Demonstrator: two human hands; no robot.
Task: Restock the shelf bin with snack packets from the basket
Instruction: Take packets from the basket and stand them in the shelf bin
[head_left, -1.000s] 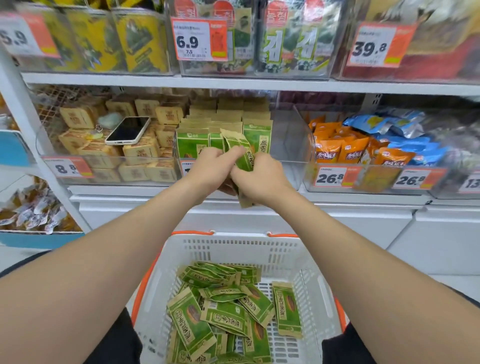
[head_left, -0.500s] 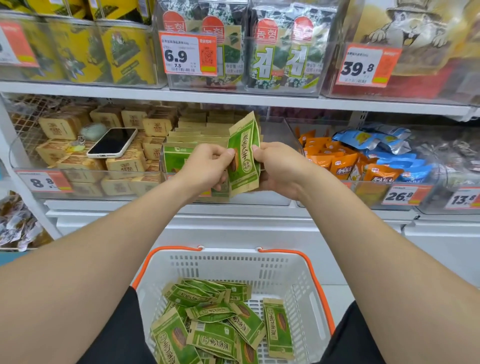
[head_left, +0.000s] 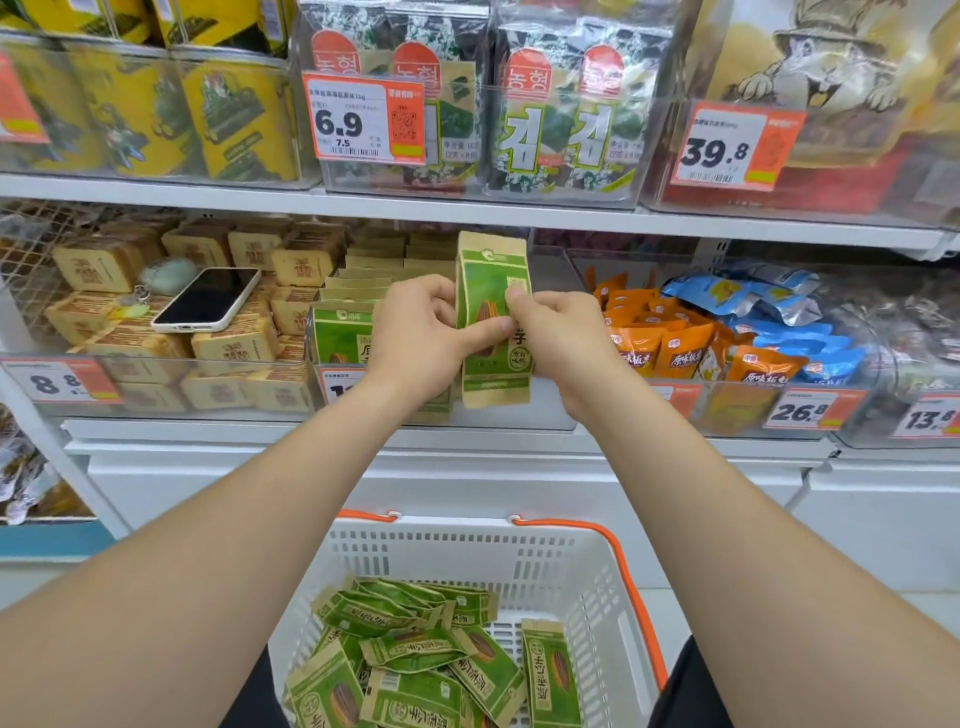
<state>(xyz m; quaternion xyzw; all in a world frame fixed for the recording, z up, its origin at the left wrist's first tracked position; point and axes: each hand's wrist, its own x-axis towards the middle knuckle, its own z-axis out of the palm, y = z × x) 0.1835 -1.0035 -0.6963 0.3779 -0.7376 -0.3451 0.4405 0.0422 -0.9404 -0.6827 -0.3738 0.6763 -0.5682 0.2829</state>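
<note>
Holding: left hand (head_left: 415, 332) and right hand (head_left: 561, 343) both pinch one upright green packet (head_left: 493, 291) in front of the shelf bin (head_left: 509, 418).
Blocking bin: hands hide its price tag (head_left: 340, 387).
Left of bin: phone (head_left: 208, 300) on tan boxes (head_left: 104, 265).
Right of bin: orange packets (head_left: 654, 348).
Below bin: basket (head_left: 597, 571) of loose packets.

Bin's price tag (head_left: 340, 387) mostly hidden behind left hand (head_left: 415, 338); basket (head_left: 519, 556) btm cut off by frame.
</note>
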